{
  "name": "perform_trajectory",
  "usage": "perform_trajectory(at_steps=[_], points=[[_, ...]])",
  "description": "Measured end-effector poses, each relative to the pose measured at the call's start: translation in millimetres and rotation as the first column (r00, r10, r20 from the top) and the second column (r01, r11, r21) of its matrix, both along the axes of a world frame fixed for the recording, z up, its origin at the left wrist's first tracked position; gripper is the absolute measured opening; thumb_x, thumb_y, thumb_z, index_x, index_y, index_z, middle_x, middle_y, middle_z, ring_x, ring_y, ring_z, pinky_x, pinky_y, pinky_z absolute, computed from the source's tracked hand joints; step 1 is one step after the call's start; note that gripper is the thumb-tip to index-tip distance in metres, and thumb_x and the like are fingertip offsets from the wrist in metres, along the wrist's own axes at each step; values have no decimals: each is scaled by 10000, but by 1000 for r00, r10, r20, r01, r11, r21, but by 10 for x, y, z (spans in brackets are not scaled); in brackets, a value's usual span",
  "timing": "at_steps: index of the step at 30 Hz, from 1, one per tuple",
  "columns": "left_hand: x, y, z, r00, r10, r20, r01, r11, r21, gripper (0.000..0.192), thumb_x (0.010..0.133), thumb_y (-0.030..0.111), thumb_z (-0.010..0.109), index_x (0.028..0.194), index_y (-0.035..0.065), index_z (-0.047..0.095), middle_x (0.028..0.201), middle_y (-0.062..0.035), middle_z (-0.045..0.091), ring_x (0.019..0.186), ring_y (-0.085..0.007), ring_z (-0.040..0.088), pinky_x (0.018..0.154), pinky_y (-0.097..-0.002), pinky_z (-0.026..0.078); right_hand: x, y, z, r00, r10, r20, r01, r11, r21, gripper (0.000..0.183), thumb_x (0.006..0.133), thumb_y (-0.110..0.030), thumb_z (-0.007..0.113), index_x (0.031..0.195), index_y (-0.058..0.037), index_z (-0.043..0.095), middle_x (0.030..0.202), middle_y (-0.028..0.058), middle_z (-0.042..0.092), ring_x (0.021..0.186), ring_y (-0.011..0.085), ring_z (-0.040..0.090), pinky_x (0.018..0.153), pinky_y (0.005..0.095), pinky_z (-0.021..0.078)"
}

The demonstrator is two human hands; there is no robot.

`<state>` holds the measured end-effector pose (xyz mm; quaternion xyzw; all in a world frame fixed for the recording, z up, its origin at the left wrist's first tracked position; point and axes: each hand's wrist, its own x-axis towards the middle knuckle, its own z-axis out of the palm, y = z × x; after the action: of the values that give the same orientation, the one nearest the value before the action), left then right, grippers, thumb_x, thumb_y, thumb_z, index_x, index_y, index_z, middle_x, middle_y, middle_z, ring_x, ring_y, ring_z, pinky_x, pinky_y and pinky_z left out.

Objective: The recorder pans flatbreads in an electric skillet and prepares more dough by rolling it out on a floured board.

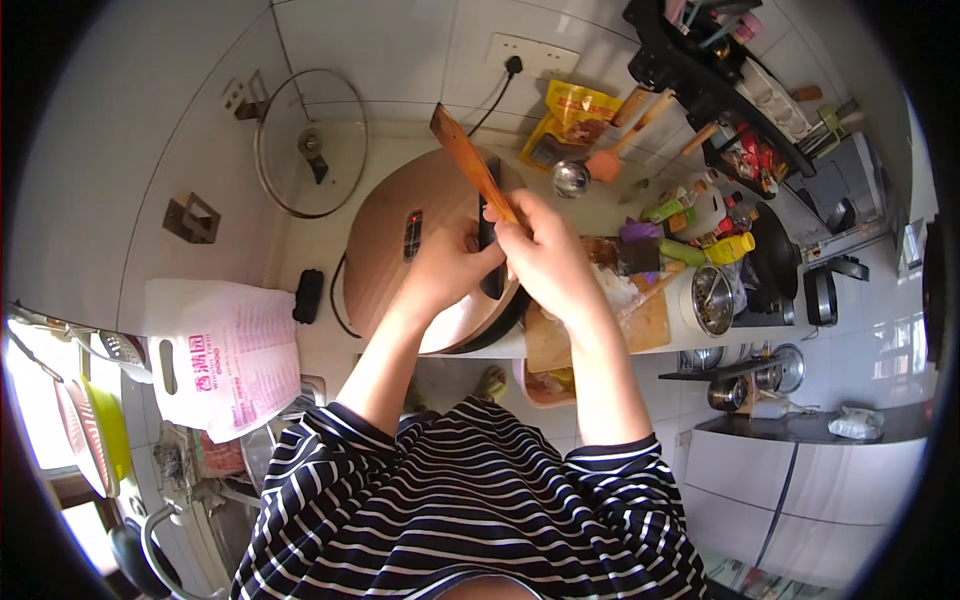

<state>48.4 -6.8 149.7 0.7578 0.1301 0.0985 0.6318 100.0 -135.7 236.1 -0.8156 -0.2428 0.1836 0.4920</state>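
A round electric griddle with a closed brown lid [390, 187] is on the counter before me, a small red light lit on its panel [412, 234]. My left hand [450, 262] is at the lid's black handle [491, 281], thumb across it and fingers curled, partly hidden. Just right of it, my right hand [544, 247] grips a wooden spatula [469, 161]. The spatula's blade points up and away, tilted over the lid. Beneath my right forearm is a wooden cutting board [652, 322] with white flour or dough on it, and a cleaver [637, 256] lies at its far side.
Right of the board are a metal bowl of filling [712, 300], several sauce bottles and a black wok [772, 251]. A ladle [571, 180] and a yellow food pouch [574, 124] are by the wall. Leftward are a glass lid [345, 142] and a plastic bag [232, 352].
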Motion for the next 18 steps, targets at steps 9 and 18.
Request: perform_trajectory(at_steps=[9,18], points=[[411,-949,-787,930,91,-355,84,891,447,288,861,229,568,1034,9,633,943,-221,689,903,-388,659,754,-447,502,439,-778,-1219,960,-111,-257,110,994,-19,260,902,-150,523,1121,-17,567,859,190,654,689,266,660,676,367,505],[519,-1253,-1217,879,229,-418,22,856,516,355,830,354,572,1010,56,641,882,-173,704,866,-357,675,743,-454,520,639,-1036,-1796,940,-23,-339,46,997,61,207,921,-67,487,1107,8,538,790,75,596,471,112,503,454,278,433]])
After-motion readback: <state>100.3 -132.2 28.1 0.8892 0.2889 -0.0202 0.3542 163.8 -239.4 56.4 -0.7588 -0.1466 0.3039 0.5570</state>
